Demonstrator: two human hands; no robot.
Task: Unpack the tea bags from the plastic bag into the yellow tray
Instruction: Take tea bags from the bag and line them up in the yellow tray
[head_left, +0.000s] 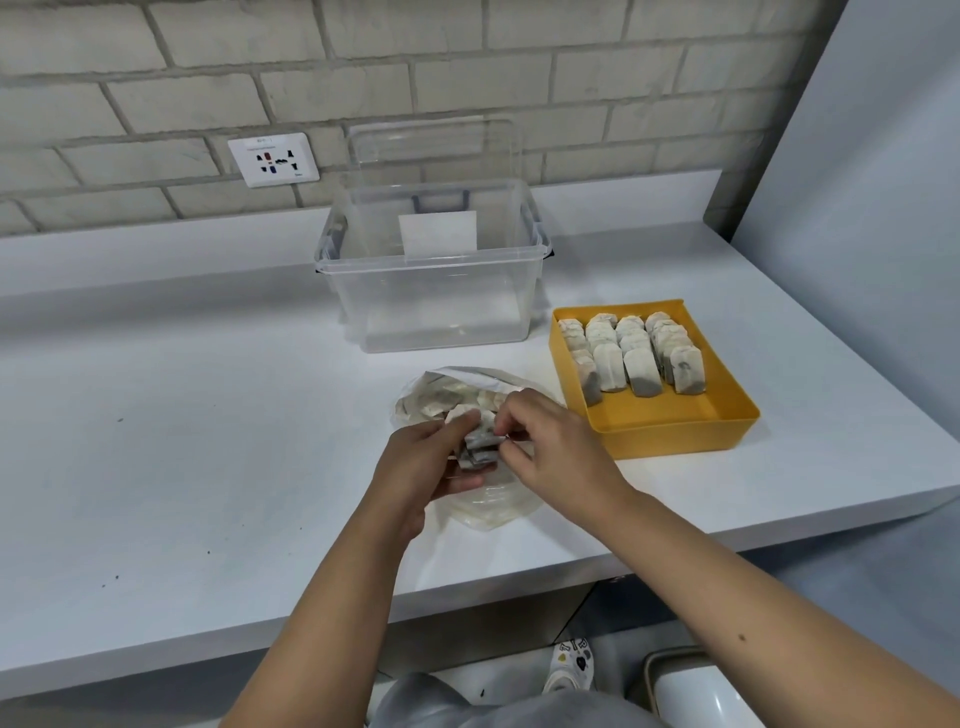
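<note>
A clear plastic bag (467, 384) with several tea bags inside lies on the white counter in front of me. Over its lower half, my left hand (426, 467) holds a small bunch of tea bags (475, 441), and my right hand (550, 447) pinches at the same bunch from the right. To the right stands the yellow tray (675, 421). Several tea bags (631, 353) stand in it in rows that fill its far half. The tray's near half is bare.
A clear storage box (434, 291) with its lid leaning behind it stands at the back of the counter (208, 415), just beyond the bag. A wall socket (272, 158) sits on the brick wall. The counter's front edge runs below my forearms.
</note>
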